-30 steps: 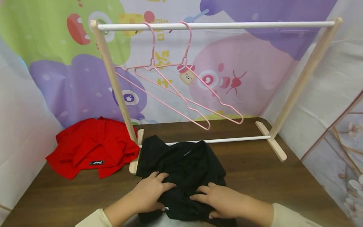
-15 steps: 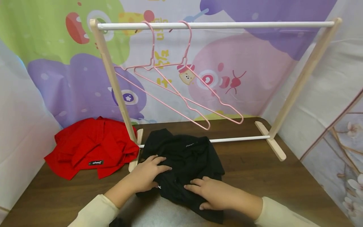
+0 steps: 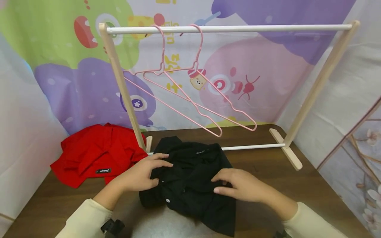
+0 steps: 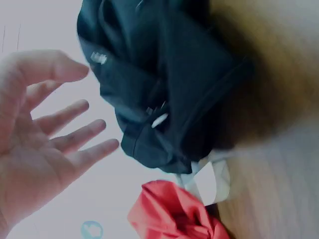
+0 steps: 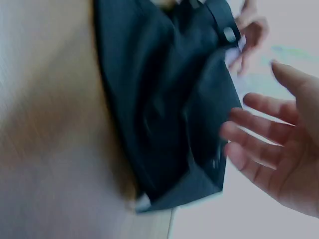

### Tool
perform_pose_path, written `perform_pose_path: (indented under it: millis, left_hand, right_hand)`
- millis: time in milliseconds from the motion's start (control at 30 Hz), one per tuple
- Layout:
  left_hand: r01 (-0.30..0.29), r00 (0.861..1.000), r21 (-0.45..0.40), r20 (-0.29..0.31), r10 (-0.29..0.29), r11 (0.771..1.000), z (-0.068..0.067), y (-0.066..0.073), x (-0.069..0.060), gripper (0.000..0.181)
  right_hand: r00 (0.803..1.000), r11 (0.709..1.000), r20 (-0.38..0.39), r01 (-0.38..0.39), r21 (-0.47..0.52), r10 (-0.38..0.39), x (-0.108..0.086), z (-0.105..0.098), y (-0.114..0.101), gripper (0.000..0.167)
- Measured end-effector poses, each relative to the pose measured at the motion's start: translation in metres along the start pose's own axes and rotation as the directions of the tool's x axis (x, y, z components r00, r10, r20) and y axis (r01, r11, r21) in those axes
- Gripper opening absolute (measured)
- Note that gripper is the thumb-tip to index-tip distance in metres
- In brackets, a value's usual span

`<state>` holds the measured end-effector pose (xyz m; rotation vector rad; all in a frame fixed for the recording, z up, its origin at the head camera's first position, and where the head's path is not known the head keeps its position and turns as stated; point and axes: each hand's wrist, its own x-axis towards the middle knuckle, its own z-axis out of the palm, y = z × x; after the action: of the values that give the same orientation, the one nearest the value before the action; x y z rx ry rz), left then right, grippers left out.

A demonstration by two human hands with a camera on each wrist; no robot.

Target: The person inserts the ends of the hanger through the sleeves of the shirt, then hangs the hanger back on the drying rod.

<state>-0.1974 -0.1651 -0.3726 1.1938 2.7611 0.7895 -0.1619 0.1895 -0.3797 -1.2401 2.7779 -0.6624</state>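
Note:
A crumpled black shirt point(image 3: 193, 178) with small white marks lies on the table in front of the rack. Over its left part is my left hand point(image 3: 144, 173), and the left wrist view shows its fingers point(image 4: 82, 132) spread and apart from the cloth. My right hand point(image 3: 242, 185) hovers at the shirt's right side with relaxed fingers. In the right wrist view the fingers point(image 5: 261, 124) look loosely bent, with no cloth between them. The underside of the shirt is hidden.
A red shirt point(image 3: 98, 152) with a dark label lies at the left. Behind stands a wooden rack with a white top rail point(image 3: 253, 28). Two pink hangers point(image 3: 178, 114) hang from that rail, towards its left end. A printed cloth point(image 3: 238, 66) covers the back.
The black shirt has shifted away from the body and turned slightly. Both hands have moved forward, then drawn apart, the left going left and the right going right, and now lift off the cloth.

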Motion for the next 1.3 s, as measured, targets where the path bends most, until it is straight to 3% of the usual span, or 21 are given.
perform_pose_path:
  millis: [133, 233, 300, 367, 533, 667, 767, 900, 967, 1067, 1167, 1300]
  left_hand:
    - [0.063, 0.990, -0.021, -0.126, -0.065, 0.998, -0.008, -0.005, 0.006, 0.038]
    - [0.158, 0.978, -0.048, -0.127, -0.163, 0.986, -0.006, -0.008, 0.012, 0.036]
    - [0.226, 0.968, -0.062, -0.100, -0.232, 0.972, -0.004, -0.009, 0.017, 0.037]
    - [0.277, 0.957, -0.064, -0.068, -0.281, 0.959, -0.003, -0.008, 0.022, 0.040]
    - [0.335, 0.942, -0.053, -0.016, -0.336, 0.941, 0.005, -0.008, 0.035, 0.047]
    - [0.350, 0.936, -0.003, -0.033, -0.350, 0.937, 0.013, -0.013, 0.041, 0.042]
    - [0.340, 0.939, 0.061, -0.079, -0.335, 0.938, 0.018, -0.017, 0.042, 0.034]
    - [0.299, 0.945, 0.178, -0.189, -0.266, 0.937, 0.016, -0.020, 0.040, 0.026]
    - [0.291, 0.939, 0.225, -0.255, -0.232, 0.930, 0.011, -0.018, 0.038, 0.026]
    - [0.299, 0.920, 0.258, -0.332, -0.206, 0.919, -0.002, -0.014, 0.035, 0.026]
    - [0.326, 0.893, 0.249, -0.397, -0.210, 0.912, -0.017, -0.009, 0.031, 0.023]
    - [0.363, 0.862, 0.209, -0.446, -0.242, 0.908, -0.030, -0.004, 0.026, 0.016]
  right_hand:
    - [0.979, 0.996, -0.184, -0.084, 0.041, 0.090, 0.004, -0.016, 0.024, 0.022]
    - [0.952, 0.980, -0.233, -0.189, 0.063, 0.199, 0.009, -0.020, 0.043, 0.020]
    - [0.937, 0.960, -0.213, -0.259, 0.105, 0.276, 0.014, -0.020, 0.054, 0.025]
    - [0.926, 0.933, -0.147, -0.324, 0.157, 0.347, 0.018, -0.019, 0.062, 0.035]
    - [0.893, 0.855, 0.009, -0.433, 0.286, 0.449, 0.030, -0.010, 0.074, 0.055]
    - [0.868, 0.807, 0.012, -0.467, 0.362, 0.497, 0.036, -0.002, 0.076, 0.053]
    - [0.849, 0.817, -0.059, -0.484, 0.312, 0.525, 0.037, -0.002, 0.075, 0.044]
    - [0.844, 0.867, -0.198, -0.480, 0.137, 0.499, 0.037, -0.009, 0.072, 0.030]
    - [0.844, 0.882, -0.261, -0.465, 0.079, 0.468, 0.036, -0.015, 0.071, 0.025]
    - [0.839, 0.901, -0.362, -0.433, 0.007, 0.406, 0.035, -0.025, 0.070, 0.021]
    - [0.827, 0.914, -0.462, -0.398, -0.081, 0.319, 0.036, -0.035, 0.071, 0.017]
    - [0.805, 0.901, -0.571, -0.358, -0.247, 0.163, 0.039, -0.043, 0.075, 0.009]
